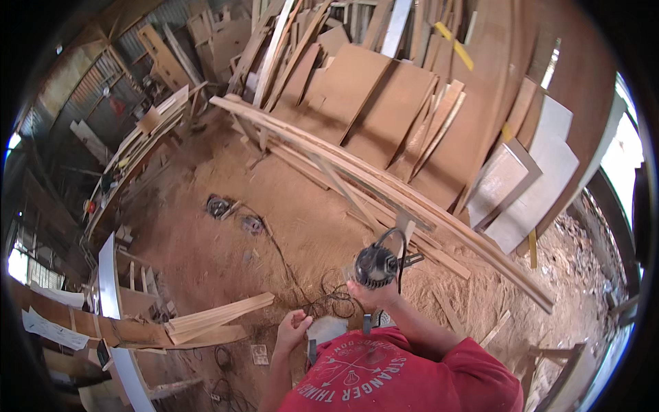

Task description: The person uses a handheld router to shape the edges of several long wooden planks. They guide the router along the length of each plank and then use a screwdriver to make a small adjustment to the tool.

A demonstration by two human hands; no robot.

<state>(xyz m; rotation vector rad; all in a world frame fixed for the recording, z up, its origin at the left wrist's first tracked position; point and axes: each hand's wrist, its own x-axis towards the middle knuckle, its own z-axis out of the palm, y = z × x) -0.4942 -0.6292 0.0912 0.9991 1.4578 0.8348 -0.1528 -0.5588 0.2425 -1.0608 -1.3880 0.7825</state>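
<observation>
My right hand [376, 295] is wrapped around a corded power tool [375, 266] with a black, rounded, ribbed housing. Its exact kind does not show. A black cable loops up from its top, and a dark bar sticks out on its right. The tool is just this side of a long stack of planks [384, 192] lying across supports. Lower and to the left, near my waist, my left hand [293, 331] has its fingers loosely curled in. Nothing shows in it.
Tangled cable [329, 301] lies at my feet. Farther off, two more power tools [233, 211] rest on the sawdust-covered floor. Brown boards [377, 96] lean along the back. Short planks [220, 317] lie on a bench at left, and white-faced panels [535, 182] stand at right.
</observation>
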